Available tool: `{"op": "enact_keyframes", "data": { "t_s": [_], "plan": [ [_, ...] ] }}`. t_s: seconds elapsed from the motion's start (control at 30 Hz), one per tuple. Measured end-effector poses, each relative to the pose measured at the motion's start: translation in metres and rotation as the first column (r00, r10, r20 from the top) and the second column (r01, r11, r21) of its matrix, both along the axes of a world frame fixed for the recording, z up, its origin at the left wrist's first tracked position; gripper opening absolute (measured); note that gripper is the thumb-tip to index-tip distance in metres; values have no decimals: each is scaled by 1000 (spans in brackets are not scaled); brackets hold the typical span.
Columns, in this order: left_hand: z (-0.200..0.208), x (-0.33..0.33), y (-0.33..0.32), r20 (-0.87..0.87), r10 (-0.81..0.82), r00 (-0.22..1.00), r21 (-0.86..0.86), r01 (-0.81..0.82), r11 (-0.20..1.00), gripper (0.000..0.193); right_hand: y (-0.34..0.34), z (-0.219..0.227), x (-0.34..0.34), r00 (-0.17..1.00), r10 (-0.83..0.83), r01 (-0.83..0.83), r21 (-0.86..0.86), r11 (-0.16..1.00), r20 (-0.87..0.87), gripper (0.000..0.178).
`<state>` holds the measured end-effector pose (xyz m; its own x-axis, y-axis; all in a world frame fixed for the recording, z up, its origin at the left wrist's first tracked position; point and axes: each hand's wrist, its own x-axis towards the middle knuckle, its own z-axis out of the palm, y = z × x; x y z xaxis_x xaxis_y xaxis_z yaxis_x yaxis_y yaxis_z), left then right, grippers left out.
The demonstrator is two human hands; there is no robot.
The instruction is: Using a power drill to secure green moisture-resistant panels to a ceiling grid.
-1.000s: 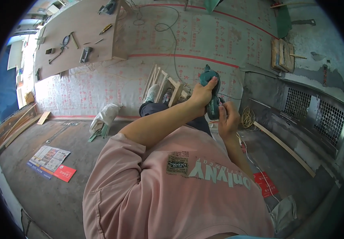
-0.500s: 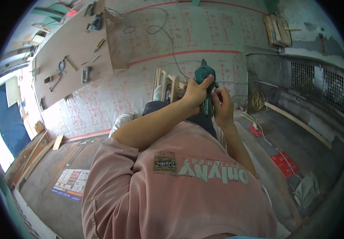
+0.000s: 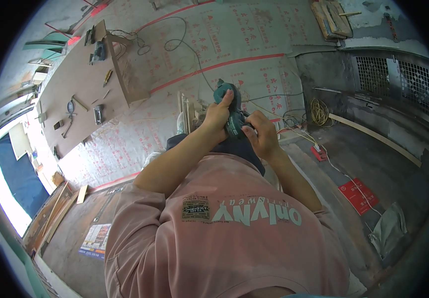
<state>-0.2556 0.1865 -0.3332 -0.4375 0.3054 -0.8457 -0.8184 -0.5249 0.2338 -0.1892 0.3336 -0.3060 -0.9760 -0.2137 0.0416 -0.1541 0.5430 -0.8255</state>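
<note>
A teal power drill is held in front of my body, its nose pointing away from me and a little left. My left hand wraps round it, with the thumb along the top of the casing. On the drill's right side, my right hand is closed in a pinch, fingertips touching or nearly touching the casing beside a small dark part. Whatever those fingers pinch is too small to make out. The drill's underside and most of the left fingers are hidden.
At left stands a brown board table with several hand tools and a dark power tool. Narrow wooden pieces stand just beyond my legs. To the right are a red power strip, a coiled yellow cable and a long wooden strip.
Both hands and the drill have moved left, and the drill is now tilted, nose to the left. My view has shifted slightly, so the table and floor sit differently.
</note>
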Motion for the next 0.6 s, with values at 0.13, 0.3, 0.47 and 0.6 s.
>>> {"op": "enact_keyframes", "data": {
  "t_s": [0.13, 0.3, 0.47, 0.6],
  "plan": [
    [19, -14, -26, -88, -24, 996, -17, 23, 1000, 29, -37, 6, -5, 997, -76, 75, -30, 997, -28, 30],
    [10, -18, -85, -241, -25, 970, -55, 12, 998, 21, -107, -7, -26, 990, -139, 139, 26, 990, -9, 29],
    [12, -43, -137, -212, -84, 974, -58, 74, 996, 25, -156, -13, -29, 950, -252, 268, -69, 961, 185, 25],
    [6, -60, -144, -63, -82, 995, -91, 76, 993, 21, -163, -3, -33, 945, -254, 289, -161, 944, 206, 25]
  ]
}}
